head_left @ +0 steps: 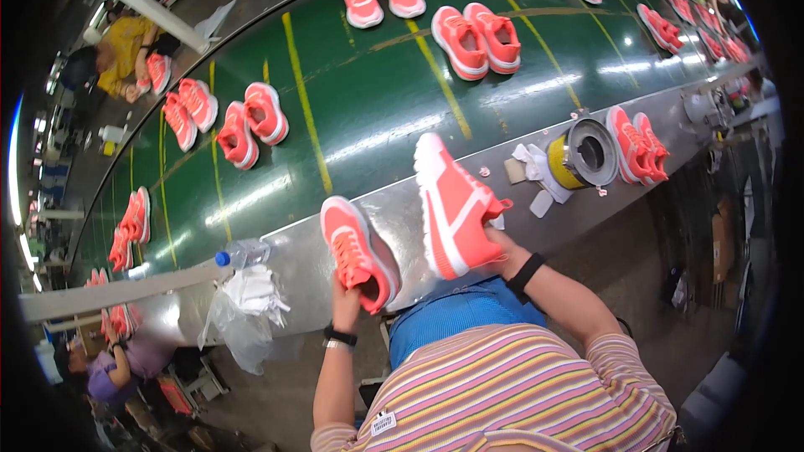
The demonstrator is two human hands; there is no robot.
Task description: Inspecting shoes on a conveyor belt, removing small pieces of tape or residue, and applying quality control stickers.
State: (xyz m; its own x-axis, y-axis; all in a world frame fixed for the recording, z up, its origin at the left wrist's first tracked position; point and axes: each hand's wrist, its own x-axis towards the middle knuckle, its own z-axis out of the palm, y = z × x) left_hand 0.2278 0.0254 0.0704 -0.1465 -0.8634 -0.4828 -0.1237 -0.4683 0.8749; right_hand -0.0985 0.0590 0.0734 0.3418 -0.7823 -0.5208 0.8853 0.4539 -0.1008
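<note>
My left hand (344, 305) grips a coral-pink sneaker (352, 243) by its heel end; its laces and opening face up and its toe points away from me. Some of those fingers are hidden by the shoe. A second coral sneaker (453, 201) is tipped on its side in my right hand (507, 256), its white sole edge turned left and its toe pointing far. The right hand's fingers reach in at the shoe's opening, mostly out of sight. Both shoes are over the metal ledge (389, 216) in front of me.
Beyond the ledge runs a green conveyor belt (352, 117) with several pairs of coral sneakers (476, 40). At right are a yellow-and-grey round container (578, 155) and another pair (636, 146). A bottle (243, 254) and white paper (253, 293) lie left. Co-workers handle shoes at left.
</note>
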